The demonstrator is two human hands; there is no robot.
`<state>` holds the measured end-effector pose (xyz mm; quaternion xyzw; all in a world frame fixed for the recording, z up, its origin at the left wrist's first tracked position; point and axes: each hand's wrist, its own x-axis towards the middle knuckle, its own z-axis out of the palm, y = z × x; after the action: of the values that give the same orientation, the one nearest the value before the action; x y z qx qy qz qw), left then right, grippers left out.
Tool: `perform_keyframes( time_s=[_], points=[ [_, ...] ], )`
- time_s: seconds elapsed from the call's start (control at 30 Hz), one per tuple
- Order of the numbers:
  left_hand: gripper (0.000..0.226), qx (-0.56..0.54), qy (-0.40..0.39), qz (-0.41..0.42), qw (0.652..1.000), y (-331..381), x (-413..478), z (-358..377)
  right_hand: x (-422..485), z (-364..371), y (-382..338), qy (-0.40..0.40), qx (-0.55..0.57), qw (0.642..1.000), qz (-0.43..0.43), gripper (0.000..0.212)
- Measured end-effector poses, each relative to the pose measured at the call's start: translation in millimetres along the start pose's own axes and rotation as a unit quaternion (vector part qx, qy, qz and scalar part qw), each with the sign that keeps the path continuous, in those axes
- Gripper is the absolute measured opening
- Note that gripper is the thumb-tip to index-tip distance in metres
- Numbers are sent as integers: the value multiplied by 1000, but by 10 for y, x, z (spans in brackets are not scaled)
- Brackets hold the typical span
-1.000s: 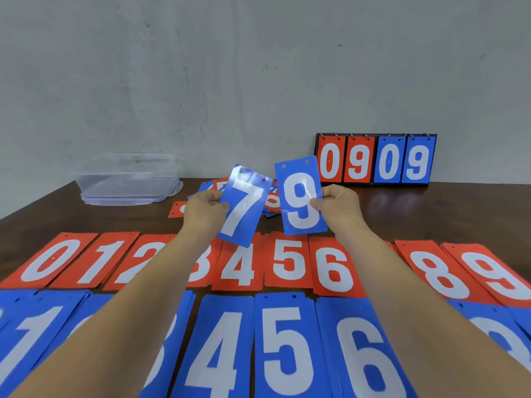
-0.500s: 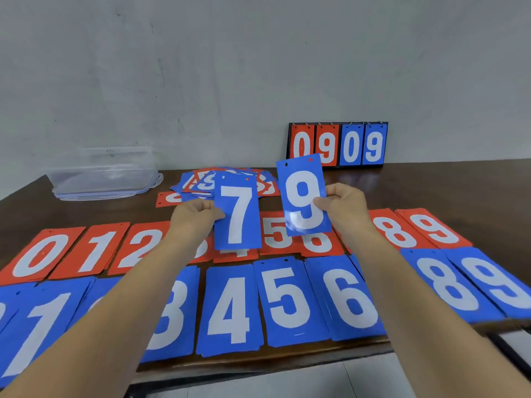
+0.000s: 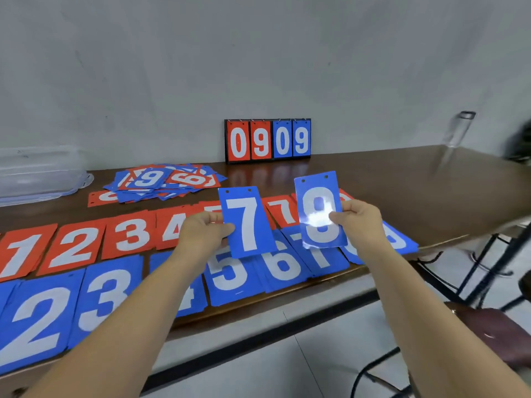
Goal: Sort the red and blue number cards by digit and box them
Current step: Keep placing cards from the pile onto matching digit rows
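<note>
My left hand (image 3: pixel 202 234) holds a blue 7 card (image 3: pixel 247 221) upright by its left edge. My right hand (image 3: pixel 359 222) holds a blue 9 card (image 3: pixel 319 211) by its right edge, with glare on the digit. Both cards hang above the right part of the sorted rows. On the table a row of red cards (image 3: pixel 132 235) lies behind a row of blue cards (image 3: pixel 103 297), laid out by digit. An unsorted pile of red and blue cards (image 3: pixel 163 180) lies further back. A clear plastic box (image 3: pixel 34 173) stands at the far left.
A small scoreboard (image 3: pixel 267 140) showing 0909 stands against the wall. A clear bottle (image 3: pixel 458 129) stands at the back right. The table edge (image 3: pixel 316 288) runs diagonally. A dark chair (image 3: pixel 488 326) and metal legs are on the floor to the right.
The view has swung to the right and down. Both hands with their cards have shifted right along the rows, and the two cards are now further apart.
</note>
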<state>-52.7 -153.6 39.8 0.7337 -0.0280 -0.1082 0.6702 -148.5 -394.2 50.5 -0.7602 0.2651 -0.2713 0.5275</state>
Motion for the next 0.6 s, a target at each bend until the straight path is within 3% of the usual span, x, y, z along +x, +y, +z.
perform_keyframes(
  time_s=[0.07, 0.17, 0.3, 0.6],
  points=[
    [9, 0, 2, -1, 1000, 13, -34, 174, 36, -165, 51, 3, 8, 1000, 1, 18],
    [9, 6, 4, 7, 1000, 31, -56, 471, 172, -410, 179, 1, 27, 999, 21, 5],
    [8, 54, 25, 8, 998, 46, -86, 913, 394, -713, 332, -18, 28, 999, 25, 19],
    [19, 119, 69, -15, 990, 32, -176, 1450, 900, -1207, 636, -72, 24, 997, 29, 12]
  ],
)
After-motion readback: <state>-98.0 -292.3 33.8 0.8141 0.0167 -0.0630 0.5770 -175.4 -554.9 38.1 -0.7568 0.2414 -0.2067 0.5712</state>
